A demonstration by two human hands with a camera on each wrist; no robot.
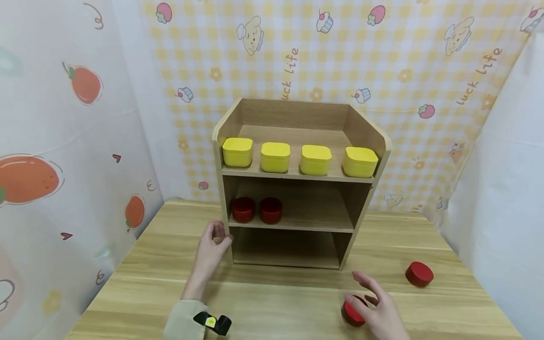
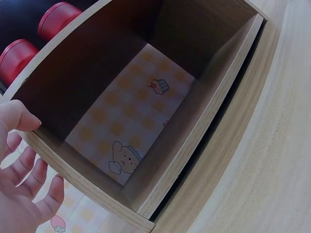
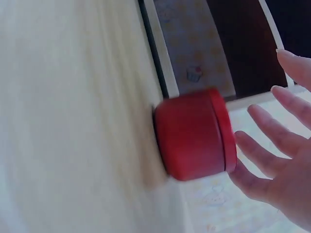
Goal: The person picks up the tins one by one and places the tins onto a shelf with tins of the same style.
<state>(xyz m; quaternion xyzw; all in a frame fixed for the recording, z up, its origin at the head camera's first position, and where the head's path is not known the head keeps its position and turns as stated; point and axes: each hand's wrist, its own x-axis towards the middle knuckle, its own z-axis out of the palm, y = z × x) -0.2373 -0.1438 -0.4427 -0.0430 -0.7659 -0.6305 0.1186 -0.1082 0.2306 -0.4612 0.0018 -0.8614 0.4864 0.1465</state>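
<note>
A small wooden shelf (image 1: pixel 293 228) with three levels stands upright on the table. My left hand (image 1: pixel 214 243) is at its left side panel, gripping the edge: the thumb lies over the front edge and the curled fingers are outside the panel. My right hand (image 1: pixel 378 307) hovers with spread, slightly bent fingers beside a round red container (image 1: pixel 353 312) on the table. In the right wrist view, the red container (image 3: pixel 194 136) has a lid-like band, and the fingertips are right by that end. Farther right sits another red container (image 1: pixel 420 274).
Several yellow lidded boxes (image 1: pixel 275 157) line the top level's front. Two red containers (image 1: pixel 270 210) stand at the left of the middle level. A patterned cloth (image 1: pixel 297 56) hangs behind, with white cloths at both sides of the wooden table (image 1: pixel 272 300).
</note>
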